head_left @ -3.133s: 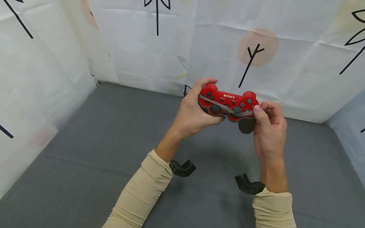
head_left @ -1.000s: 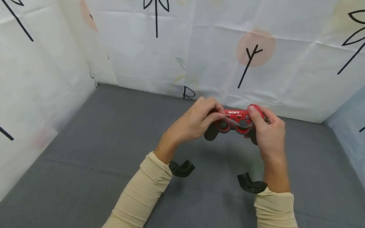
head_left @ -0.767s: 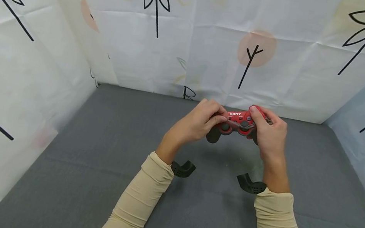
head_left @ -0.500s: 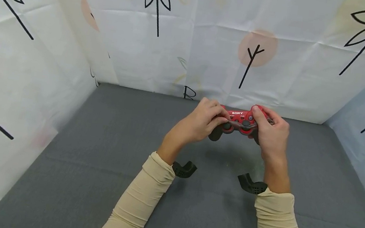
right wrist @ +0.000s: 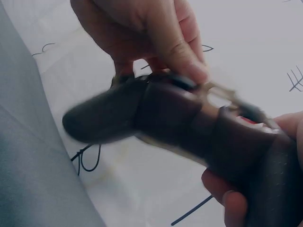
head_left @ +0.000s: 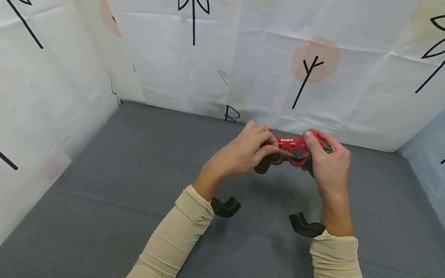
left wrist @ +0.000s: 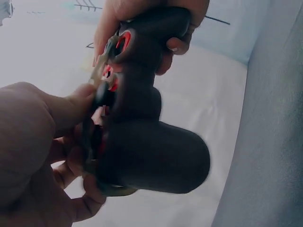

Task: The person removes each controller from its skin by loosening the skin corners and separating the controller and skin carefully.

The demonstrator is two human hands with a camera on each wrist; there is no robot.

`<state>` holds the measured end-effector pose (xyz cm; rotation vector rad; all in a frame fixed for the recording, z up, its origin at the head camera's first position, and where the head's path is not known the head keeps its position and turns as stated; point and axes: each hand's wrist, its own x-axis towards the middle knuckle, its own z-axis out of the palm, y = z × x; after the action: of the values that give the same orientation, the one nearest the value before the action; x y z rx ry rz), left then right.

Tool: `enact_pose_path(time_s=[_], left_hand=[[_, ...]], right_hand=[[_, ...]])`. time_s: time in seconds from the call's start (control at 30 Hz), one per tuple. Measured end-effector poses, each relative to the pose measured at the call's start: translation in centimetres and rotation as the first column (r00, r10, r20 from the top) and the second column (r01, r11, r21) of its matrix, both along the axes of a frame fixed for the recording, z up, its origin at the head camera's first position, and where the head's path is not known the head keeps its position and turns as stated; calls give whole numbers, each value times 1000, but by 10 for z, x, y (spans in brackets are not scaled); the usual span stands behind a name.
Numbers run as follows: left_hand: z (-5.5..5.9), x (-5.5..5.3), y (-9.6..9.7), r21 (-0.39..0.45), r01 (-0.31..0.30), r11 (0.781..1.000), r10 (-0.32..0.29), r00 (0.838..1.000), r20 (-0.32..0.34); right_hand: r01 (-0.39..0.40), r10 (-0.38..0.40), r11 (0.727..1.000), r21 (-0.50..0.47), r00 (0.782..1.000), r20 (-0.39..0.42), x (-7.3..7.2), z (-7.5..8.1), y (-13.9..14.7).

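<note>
A red game controller (head_left: pixel 296 143) marked SONY, with dark grips, is held above the grey surface between both hands. Across its front runs a thin greyish band (head_left: pixel 290 155), which also passes along the back edge in the right wrist view. My right hand (head_left: pixel 333 166) grips the controller's right side, thumb on the face and fingers curled behind. With thumb and fingertips, my left hand (head_left: pixel 242 150) pinches the band at the controller's left part, hiding the buttons there. The dark left grip (left wrist: pixel 156 156) sticks out free of the fingers in the left wrist view.
A grey cloth-covered surface (head_left: pixel 117 219) lies below. White printed cloth walls (head_left: pixel 259 58) rise at the back and on both sides, the back one close behind the hands. Black wrist mounts (head_left: pixel 225 207) stick inward from both wrists.
About three seconds ago the left hand held the controller while the right fingers worked at its right side; since then the roles have swapped and the controller sits lower. Lately only slight shifts.
</note>
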<state>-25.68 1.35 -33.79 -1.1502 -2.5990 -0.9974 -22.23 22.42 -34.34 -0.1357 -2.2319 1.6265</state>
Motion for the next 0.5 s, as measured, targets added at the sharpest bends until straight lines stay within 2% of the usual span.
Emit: enact_pose_path(time_s=[0.13, 0.27, 0.37, 0.5], left_hand=[[0, -1, -1, 47, 16, 999, -17, 1000, 19], [-1, -2, -2, 122, 56, 991, -62, 997, 48], [-1, -3, -3, 154, 102, 983, -109, 993, 35], [0, -1, -1, 150, 152, 977, -156, 988, 15]], right_hand=[[26, -26, 1000, -8, 1000, -15, -1, -2, -3], [45, -45, 999, -31, 999, -17, -2, -4, -5], [54, -54, 996, -74, 999, 9, -3, -6, -5], [80, -79, 989, -126, 997, 14, -4, -7, -3]])
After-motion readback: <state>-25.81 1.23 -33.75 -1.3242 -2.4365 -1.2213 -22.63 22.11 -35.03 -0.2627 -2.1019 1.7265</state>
